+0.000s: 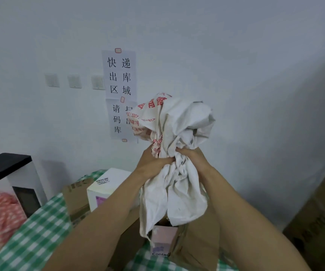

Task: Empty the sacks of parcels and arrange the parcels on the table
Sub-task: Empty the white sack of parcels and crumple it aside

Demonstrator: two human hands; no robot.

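Note:
A white cloth sack (177, 122) with red print is bunched up and held high above the table. My left hand (150, 163) and my right hand (194, 156) both grip it at its gathered middle, side by side. The sack's lower part hangs loose down to a small pink box (162, 237). On the green-checked table (36, 231) lie a white box (106, 184) with a label, a brown carton (77, 198) beside it, and more brown cartons (196, 245) under my forearms, partly hidden.
A white and black appliance (14, 180) stands at the left of the table, with a red-and-white striped bag (3, 214) in front of it. Stacked brown cartons (322, 218) stand at the right. Paper signs (120, 75) hang on the wall behind.

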